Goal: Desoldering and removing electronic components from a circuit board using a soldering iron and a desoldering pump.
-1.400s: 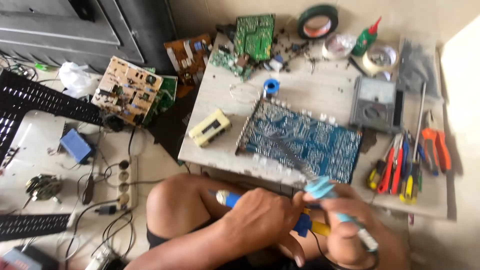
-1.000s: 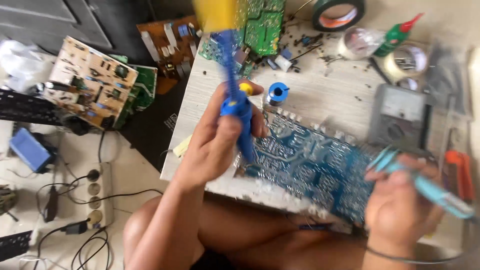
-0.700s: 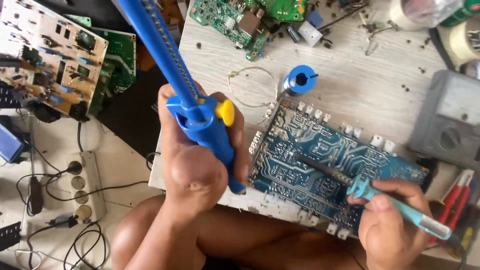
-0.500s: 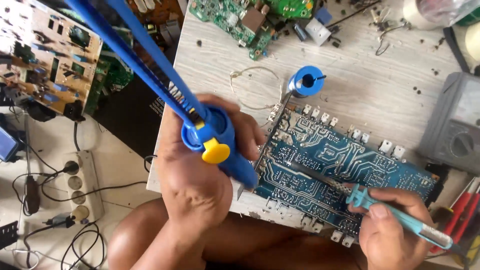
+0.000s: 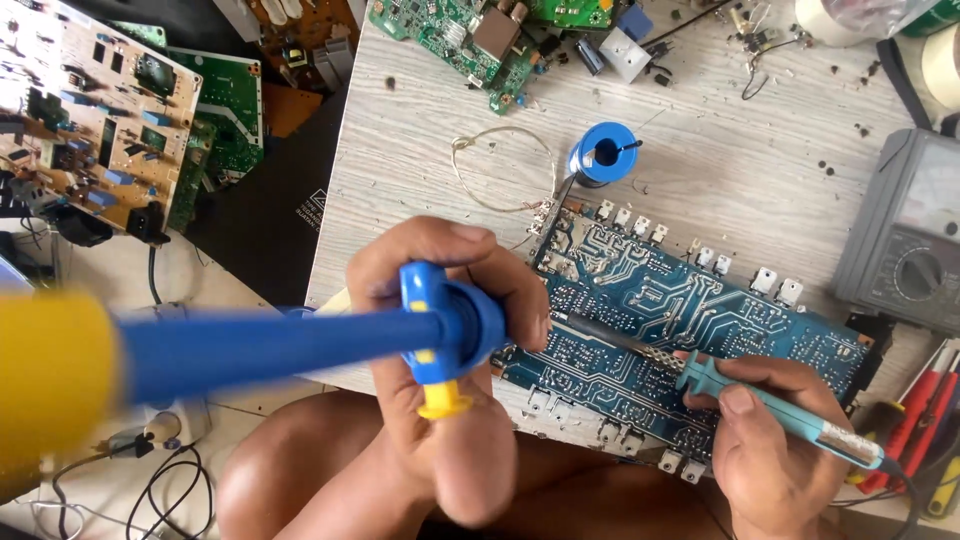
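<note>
Two hands over long blue printed circuit board (image 5: 690, 340), lying flat on pale wooden tabletop (image 5: 420, 150). Left hand (image 5: 440, 370) wrapped tight around blue plastic desoldering pump with yellow button (image 5: 300, 345), nozzle end hidden behind fingers at board's left edge. Right hand (image 5: 770, 450) closed pen-style on teal-handled soldering iron (image 5: 740, 395), tip touching board. Blue solder spool (image 5: 600, 155) just beyond board. Grey dial multimeter (image 5: 905, 240) at right edge.

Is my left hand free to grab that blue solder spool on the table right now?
Probably not: the left hand is closed around the blue desoldering pump, so its fingers are occupied. The solder spool itself stands uncovered on the table just beyond the blue circuit board.
</note>
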